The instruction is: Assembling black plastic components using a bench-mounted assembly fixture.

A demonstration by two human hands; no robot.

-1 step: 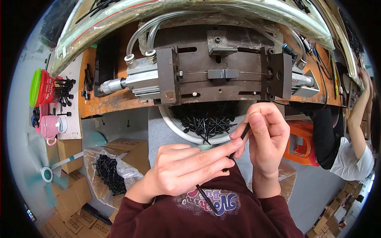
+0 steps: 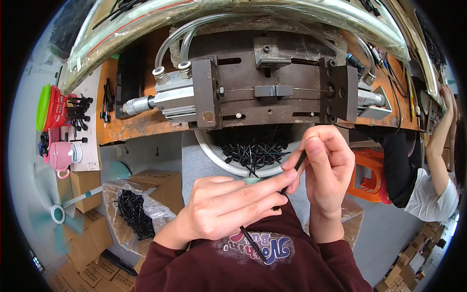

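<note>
My left hand [image 2: 228, 204] is closed, palm inward, in front of my chest. Between its fingertips and my right hand [image 2: 323, 168] runs a thin black rod [image 2: 283, 191], slanting up to the right. Thumb and fingers of the right hand pinch its upper end. From under the left hand another black length [image 2: 254, 245] slopes down to the right; the hand hides where it begins, so I cannot tell whether it is a separate rod. Just beyond my hands, a white basket [image 2: 209, 155] holds many thin black pieces [image 2: 255, 151] below the bench edge.
A dark metal fixture [image 2: 243, 107] with silver cylinders [image 2: 177, 100] and clear hoses spans the wooden bench [image 2: 136, 127]. At left are a pink cup [image 2: 59, 153], a fan [image 2: 57, 214], and a plastic-lined box [image 2: 160, 209] of black pieces. An orange stool [image 2: 367, 168] and another person [image 2: 433, 194] are right.
</note>
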